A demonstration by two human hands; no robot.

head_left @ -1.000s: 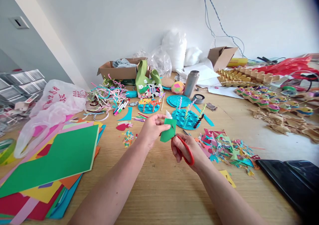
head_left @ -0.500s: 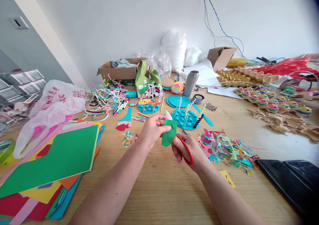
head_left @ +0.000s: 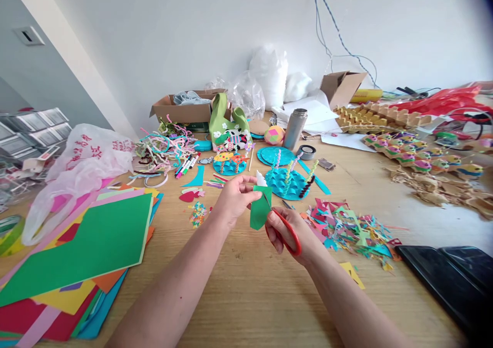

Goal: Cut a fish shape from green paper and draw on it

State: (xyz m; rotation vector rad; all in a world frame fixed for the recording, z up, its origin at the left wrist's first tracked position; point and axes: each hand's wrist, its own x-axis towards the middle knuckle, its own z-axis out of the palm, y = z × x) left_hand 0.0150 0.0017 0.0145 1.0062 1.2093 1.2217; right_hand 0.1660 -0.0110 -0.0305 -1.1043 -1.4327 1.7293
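Observation:
Between the thumb and fingers of my left hand [head_left: 235, 200] is a small piece of green paper [head_left: 259, 215], held by its upper left part. My right hand [head_left: 285, 234] is closed round the red-handled scissors [head_left: 296, 245], whose blades lie across the paper's upper right part. Just behind the paper shows the white tip of a glue bottle [head_left: 261, 179]. A blue scalloped disc [head_left: 287, 184] with twisted pipe cleaners standing on it lies beyond my hands.
Colored sheets [head_left: 111, 235] are stacked at the left. Paper scraps [head_left: 354, 230] and a black tablet-like object [head_left: 435, 281] lie at the right. Farther back are pipe cleaners [head_left: 169, 147], a metal flask [head_left: 295, 128], tape [head_left: 307, 152] and painted egg cartons [head_left: 408, 152].
The green paper has shifted slightly left and turned a little. The scissor blades now show more across it. Both hands have stayed almost in place.

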